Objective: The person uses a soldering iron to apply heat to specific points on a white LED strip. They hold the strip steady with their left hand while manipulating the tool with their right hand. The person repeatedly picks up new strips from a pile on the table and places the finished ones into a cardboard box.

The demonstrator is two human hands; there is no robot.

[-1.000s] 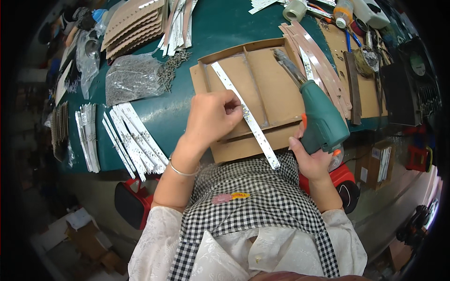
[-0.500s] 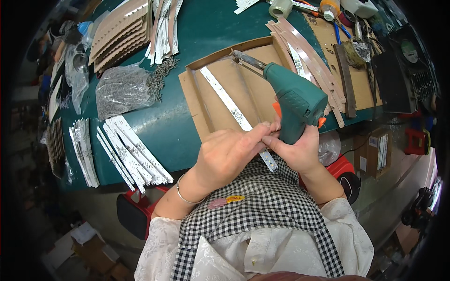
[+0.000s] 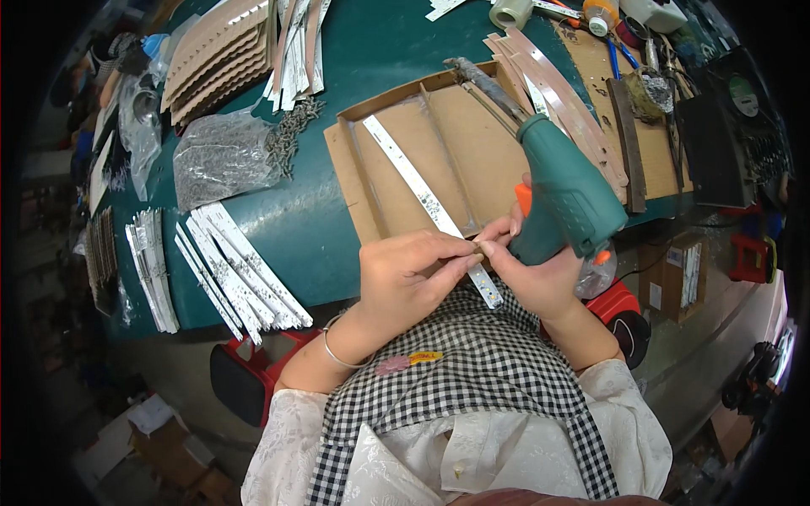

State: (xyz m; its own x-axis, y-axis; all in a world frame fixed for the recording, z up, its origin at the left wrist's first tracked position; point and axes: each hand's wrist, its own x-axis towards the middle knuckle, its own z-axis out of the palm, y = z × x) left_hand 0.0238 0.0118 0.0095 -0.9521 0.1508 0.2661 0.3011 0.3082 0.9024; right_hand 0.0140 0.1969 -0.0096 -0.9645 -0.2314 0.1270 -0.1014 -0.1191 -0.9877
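A green pistol-shaped soldering gun (image 3: 578, 190) with orange trigger and blackened barrel rests in my right hand (image 3: 540, 278). Its barrel points up and left over a shallow cardboard tray (image 3: 494, 173). The thumb and fingertips of that hand meet those of my left hand (image 3: 409, 274). Between them is a small dark bit (image 3: 477, 250), too small to name, pinched by the left fingers. Below the hands a narrow white LED strip (image 3: 409, 175) lies slantwise across the tray, its near end jutting past the tray's edge towards the apron. The fingertips partly cover the strip.
Stacks of white strips (image 3: 245, 270) lie at the left, near a plastic bag of small screws (image 3: 224, 160). Corrugated brown pieces (image 3: 215, 63) stand behind. Long pinkish strips (image 3: 582, 110) lie right of the tray, beside tools on a brown board (image 3: 595, 63).
The soldering gun has moved right, its body swinging away from the left hand. My left fingers have drawn into a clearer pinch near the right fingertips. The strip has barely moved.
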